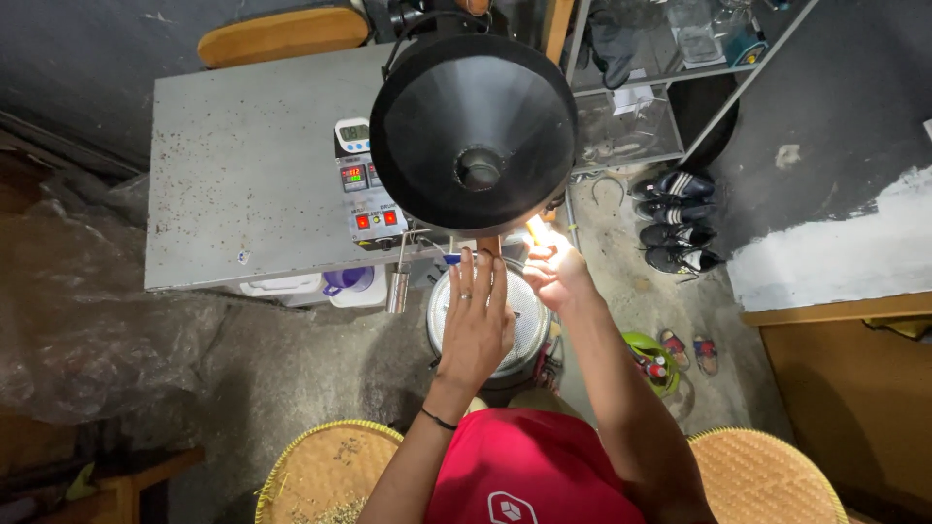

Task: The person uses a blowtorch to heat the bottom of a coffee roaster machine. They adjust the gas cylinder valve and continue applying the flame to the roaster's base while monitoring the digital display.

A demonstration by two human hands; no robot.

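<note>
Left hand (476,325), fingers spread and flat, ring on one finger, dark band at the wrist. It hovers over or rests on the round perforated metal tray (529,320); contact cannot be told from this angle. It grips nothing.

Right hand (555,272) raised just beside the left, fingers curled around a small lit object (537,231) giving off a bright yellow glow. What the object is cannot be made out. The hand sits right under the rim of the big black funnel hopper (474,131).

The perforated tray lies directly below the hopper, at the front edge of the grey metal table (243,175), lower than the tabletop. A short wooden handle (488,245) pokes out between the hopper and the left fingertips.

Left of the hopper on the table: a control box (374,199) with red digital readouts and red lit buttons, a small white timer (352,135) on top of it. A metal cylinder (398,286) hangs at the table edge; a white and purple plastic container (335,284) sits beneath the table.

Further out: two woven bamboo trays, left one (325,471) with scattered grains, right one (767,475). Dark shoes (675,223) lined up on the concrete floor to the right, small sandals (691,351) nearer. Wire shelving (631,107) behind the hopper. Crumpled clear plastic sheet (68,311) far left.
</note>
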